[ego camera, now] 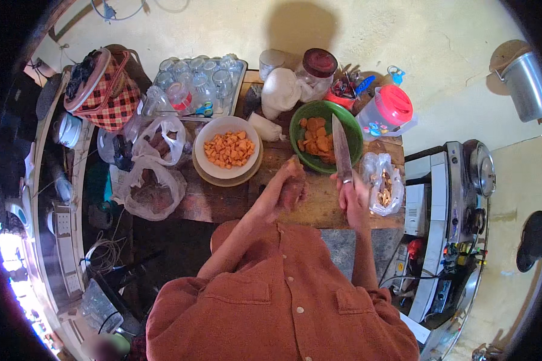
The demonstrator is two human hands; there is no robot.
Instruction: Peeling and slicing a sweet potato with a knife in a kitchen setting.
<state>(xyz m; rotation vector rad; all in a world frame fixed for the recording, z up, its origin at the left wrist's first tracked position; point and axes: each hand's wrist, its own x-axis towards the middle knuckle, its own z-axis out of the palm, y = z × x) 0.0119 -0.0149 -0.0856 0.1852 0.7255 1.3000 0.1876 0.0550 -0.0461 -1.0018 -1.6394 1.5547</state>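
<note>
My right hand (pixel 351 201) grips the handle of a kitchen knife (pixel 342 146), its broad blade pointing up and away over the green plastic bowl (pixel 294 146). Larger chunks of an orange vegetable (pixel 316 137) lie in that bowl. Just nearer to me, my left hand (pixel 292 187) is curled and blurred above the wooden table (pixel 235 203); whether its fingers hold anything is unclear. To the left, small orange vegetable cubes (pixel 230 149) fill the middle of a white bowl (pixel 202 155), which rests on a yellowish plate or dish (pixel 226 182).
White plastic bags (pixel 178 180) crowd the table's left side. Behind stand a tray of glasses (pixel 240 76), a jar with a dark red lid (pixel 318 67) and a red-lidded pitcher (pixel 393 108). At right lie a clear bag (pixel 387 192) and, beyond the table, a gas stove (pixel 456 194).
</note>
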